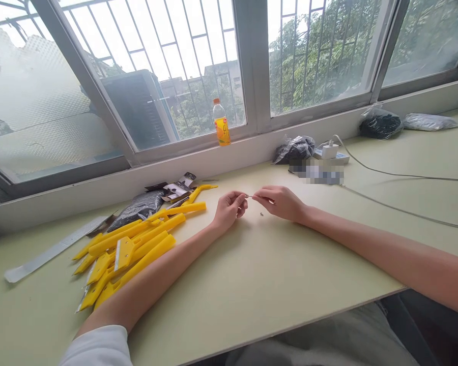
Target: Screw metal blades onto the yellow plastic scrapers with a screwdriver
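Over the table, my left hand (231, 209) and my right hand (280, 202) face each other with fingers pinched. A small, thin, metal-looking piece (250, 196) spans the gap between the fingertips; it is too small to name. Both hands grip it, one at each end. Below my right hand lies a tiny grey bit (261, 214) on the tabletop. To the left of my left hand, several yellow-handled scrapers (124, 252) are heaped together, partly behind my left forearm.
Beside the scrapers lie a bag of dark items (139, 208), black packaging (179, 187) and a long pale strip (55, 248). A drink bottle (222, 124) stands on the sill. Bagged items (294, 148), a white charger (330, 150) and cables (397, 176) occupy the back right.
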Demonstrator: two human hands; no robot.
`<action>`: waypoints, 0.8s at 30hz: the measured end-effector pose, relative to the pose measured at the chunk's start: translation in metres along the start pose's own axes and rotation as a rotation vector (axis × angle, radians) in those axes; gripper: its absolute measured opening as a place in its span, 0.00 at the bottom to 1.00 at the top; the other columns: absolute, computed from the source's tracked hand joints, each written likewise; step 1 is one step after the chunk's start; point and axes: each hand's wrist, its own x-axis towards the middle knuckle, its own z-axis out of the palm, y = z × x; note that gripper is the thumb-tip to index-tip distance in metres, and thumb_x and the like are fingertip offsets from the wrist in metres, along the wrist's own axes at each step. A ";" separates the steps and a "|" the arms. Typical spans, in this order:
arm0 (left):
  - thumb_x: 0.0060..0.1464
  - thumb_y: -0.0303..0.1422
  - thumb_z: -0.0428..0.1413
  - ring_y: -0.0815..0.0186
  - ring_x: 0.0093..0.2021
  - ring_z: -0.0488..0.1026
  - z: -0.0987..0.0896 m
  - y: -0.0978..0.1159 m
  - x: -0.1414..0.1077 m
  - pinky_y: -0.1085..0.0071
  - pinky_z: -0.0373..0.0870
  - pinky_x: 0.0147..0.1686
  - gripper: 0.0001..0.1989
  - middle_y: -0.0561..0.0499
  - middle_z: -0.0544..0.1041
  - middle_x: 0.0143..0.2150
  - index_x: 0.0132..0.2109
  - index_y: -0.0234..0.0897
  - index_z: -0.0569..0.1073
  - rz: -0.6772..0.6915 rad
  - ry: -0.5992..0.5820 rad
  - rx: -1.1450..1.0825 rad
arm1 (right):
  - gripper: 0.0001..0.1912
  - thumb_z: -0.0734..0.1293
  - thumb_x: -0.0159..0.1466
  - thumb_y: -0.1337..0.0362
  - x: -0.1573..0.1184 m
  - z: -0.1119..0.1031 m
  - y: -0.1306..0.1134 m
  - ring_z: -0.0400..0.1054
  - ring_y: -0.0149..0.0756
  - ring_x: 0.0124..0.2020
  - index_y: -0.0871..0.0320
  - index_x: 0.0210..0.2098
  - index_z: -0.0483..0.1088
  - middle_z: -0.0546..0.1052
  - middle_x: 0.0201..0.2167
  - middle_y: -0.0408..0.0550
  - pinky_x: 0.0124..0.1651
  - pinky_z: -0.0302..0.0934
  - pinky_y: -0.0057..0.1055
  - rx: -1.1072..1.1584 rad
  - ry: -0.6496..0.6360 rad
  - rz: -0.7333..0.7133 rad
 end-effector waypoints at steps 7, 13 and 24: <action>0.56 0.44 0.63 0.74 0.21 0.64 -0.001 -0.003 0.002 0.75 0.56 0.20 0.17 0.51 0.74 0.28 0.41 0.32 0.76 0.023 0.024 -0.003 | 0.15 0.62 0.73 0.59 0.001 0.001 0.000 0.63 0.31 0.25 0.57 0.38 0.79 0.75 0.28 0.46 0.33 0.56 0.30 0.002 -0.003 0.013; 0.56 0.42 0.63 0.74 0.22 0.64 -0.001 -0.004 0.002 0.75 0.57 0.20 0.16 0.50 0.75 0.30 0.42 0.32 0.76 0.029 0.061 -0.005 | 0.14 0.62 0.71 0.62 0.000 0.003 0.000 0.64 0.32 0.26 0.56 0.43 0.80 0.75 0.29 0.47 0.34 0.58 0.31 0.005 -0.017 0.028; 0.55 0.41 0.63 0.75 0.22 0.63 -0.002 -0.004 0.003 0.75 0.58 0.20 0.16 0.47 0.78 0.32 0.43 0.31 0.77 0.021 0.115 0.011 | 0.17 0.60 0.73 0.58 -0.003 0.002 0.004 0.61 0.30 0.24 0.46 0.52 0.80 0.77 0.30 0.45 0.29 0.47 0.30 -0.196 -0.025 0.049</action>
